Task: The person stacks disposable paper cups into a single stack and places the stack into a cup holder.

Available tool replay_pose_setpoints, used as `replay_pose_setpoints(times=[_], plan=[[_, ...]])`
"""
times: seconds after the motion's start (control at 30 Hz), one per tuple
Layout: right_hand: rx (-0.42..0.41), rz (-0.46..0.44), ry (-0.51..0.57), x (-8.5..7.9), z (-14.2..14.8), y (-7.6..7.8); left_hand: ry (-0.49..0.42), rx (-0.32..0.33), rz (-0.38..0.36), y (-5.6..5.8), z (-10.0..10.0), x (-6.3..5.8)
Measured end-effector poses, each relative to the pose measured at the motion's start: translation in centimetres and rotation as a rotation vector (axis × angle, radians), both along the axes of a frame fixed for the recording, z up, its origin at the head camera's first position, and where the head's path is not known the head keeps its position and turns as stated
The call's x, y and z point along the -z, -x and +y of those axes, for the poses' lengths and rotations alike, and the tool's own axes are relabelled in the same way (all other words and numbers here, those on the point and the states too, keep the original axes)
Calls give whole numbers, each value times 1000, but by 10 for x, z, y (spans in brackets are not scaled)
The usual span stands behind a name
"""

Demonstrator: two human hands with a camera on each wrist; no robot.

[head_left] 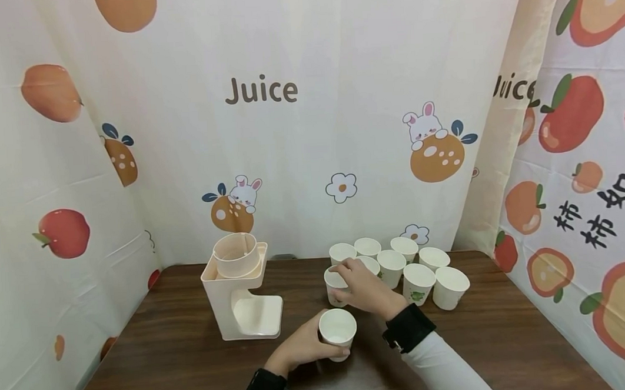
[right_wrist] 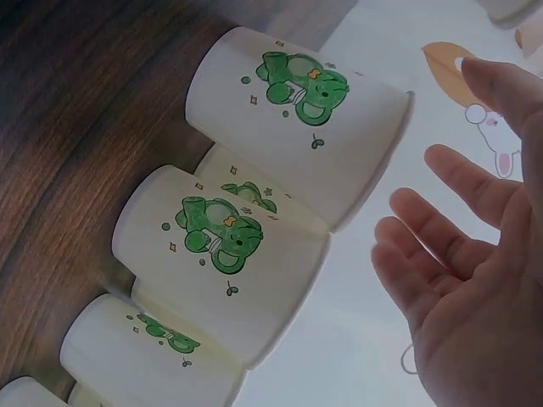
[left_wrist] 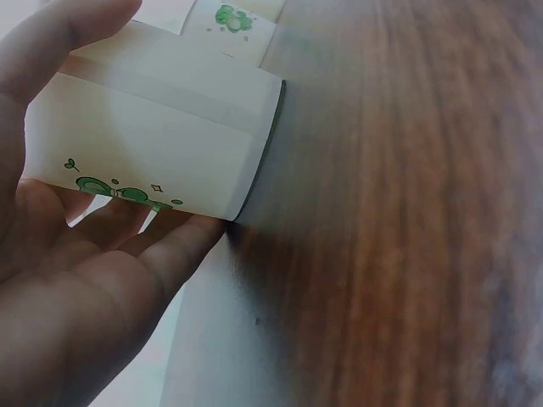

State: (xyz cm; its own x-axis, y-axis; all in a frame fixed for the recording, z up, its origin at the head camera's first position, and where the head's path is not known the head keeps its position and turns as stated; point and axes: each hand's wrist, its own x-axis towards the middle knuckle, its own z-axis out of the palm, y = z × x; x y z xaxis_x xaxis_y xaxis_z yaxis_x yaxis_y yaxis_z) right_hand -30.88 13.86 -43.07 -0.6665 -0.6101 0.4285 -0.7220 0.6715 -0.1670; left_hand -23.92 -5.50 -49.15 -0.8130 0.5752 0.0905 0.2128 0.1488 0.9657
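Though upright, cup (head_left: 335,283) partly behind grip (head_left: 368,287)

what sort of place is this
Perhaps a mock juice stand: a backdrop with fruit pictures and the word "Juice", plus a brown table bearing white cups and what looks like a toy drink machine.

Soft, even light brightens the head view's curtain (head_left: 288,143), while the wrist views look dimmer and hazier, the left one showing a blurred tabletop (left_wrist: 407,212) and dark shadow beside the cup (left_wrist: 153,131).
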Motion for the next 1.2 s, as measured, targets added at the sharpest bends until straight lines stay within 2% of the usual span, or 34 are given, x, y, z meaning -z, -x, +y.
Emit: replay_pose_setpoints(times=[0.27,0.5,0.87,1.2], plan=[[42,-53,-52,0,-5,13,2,4,-6,2,-1,2],[44,-70,-90,-4,-10,19,2,10,-22,1,-2,1],[59,-126,-149,-4,-14,20,8,6,-29,1,-1,3],[90,-122,-171,-7,-15,22,20,-2,-24,2,-2,1]])
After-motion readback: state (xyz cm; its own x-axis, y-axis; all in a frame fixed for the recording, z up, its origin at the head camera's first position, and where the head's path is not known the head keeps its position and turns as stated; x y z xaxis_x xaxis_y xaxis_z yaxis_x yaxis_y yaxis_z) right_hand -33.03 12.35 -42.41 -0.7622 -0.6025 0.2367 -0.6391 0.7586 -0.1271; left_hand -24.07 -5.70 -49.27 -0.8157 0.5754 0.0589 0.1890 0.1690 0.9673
